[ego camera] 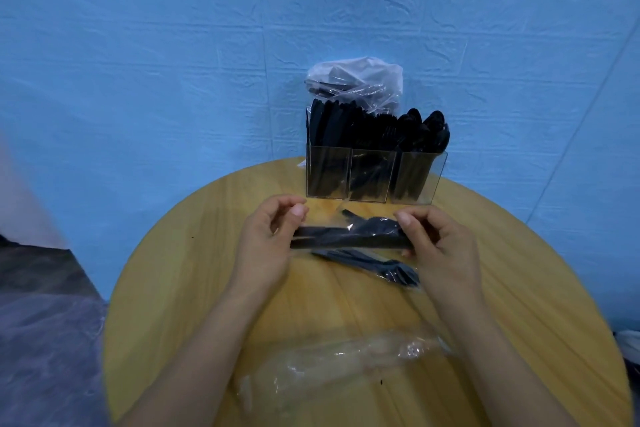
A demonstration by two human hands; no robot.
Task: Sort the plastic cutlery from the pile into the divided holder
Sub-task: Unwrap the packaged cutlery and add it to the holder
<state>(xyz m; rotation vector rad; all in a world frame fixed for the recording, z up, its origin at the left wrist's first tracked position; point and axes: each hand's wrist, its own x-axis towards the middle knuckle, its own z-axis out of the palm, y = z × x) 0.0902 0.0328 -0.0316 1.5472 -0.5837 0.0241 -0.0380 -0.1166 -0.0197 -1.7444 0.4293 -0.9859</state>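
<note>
A clear divided holder stands at the far edge of the round wooden table, its three compartments full of black knives, forks and spoons. In front of it I hold a clear packet of black cutlery level above the table. My left hand pinches its left end and my right hand pinches its right end. A second wrapped packet of black forks lies on the table just under the held one.
A plastic bag with more black cutlery sits behind the holder against the blue wall. Empty clear wrappers lie on the table near me. A grey covered surface is at the left.
</note>
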